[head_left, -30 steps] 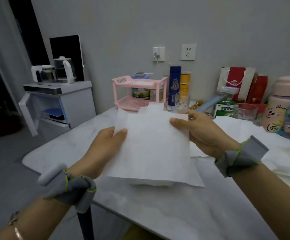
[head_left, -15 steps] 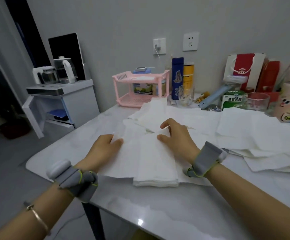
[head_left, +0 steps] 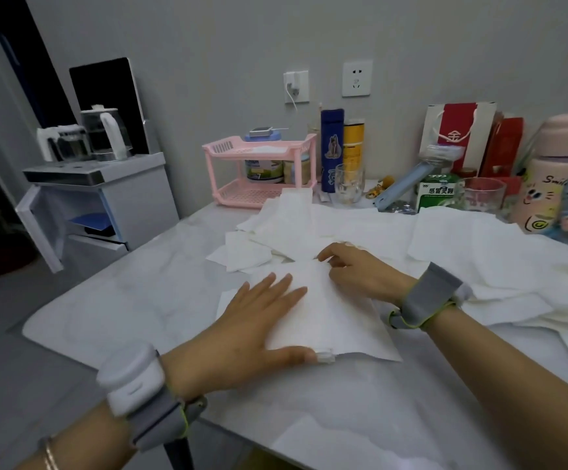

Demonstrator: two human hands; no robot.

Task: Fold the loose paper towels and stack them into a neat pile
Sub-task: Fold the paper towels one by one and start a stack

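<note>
Behind your left hand (head_left: 252,334) you wear a grey fabric wrist strap (head_left: 155,418) edged in lime-yellow piping, topped by a rounded white plastic module (head_left: 129,378) with a small slot. A matching grey piped strap (head_left: 425,296) wraps the wrist behind your right hand (head_left: 353,273). A thin gold-coloured bangle (head_left: 50,456) circles your left forearm.

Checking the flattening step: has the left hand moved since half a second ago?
Yes. The left hand slid right, from beside the folded pile to flat on the sheet covering it.
</note>
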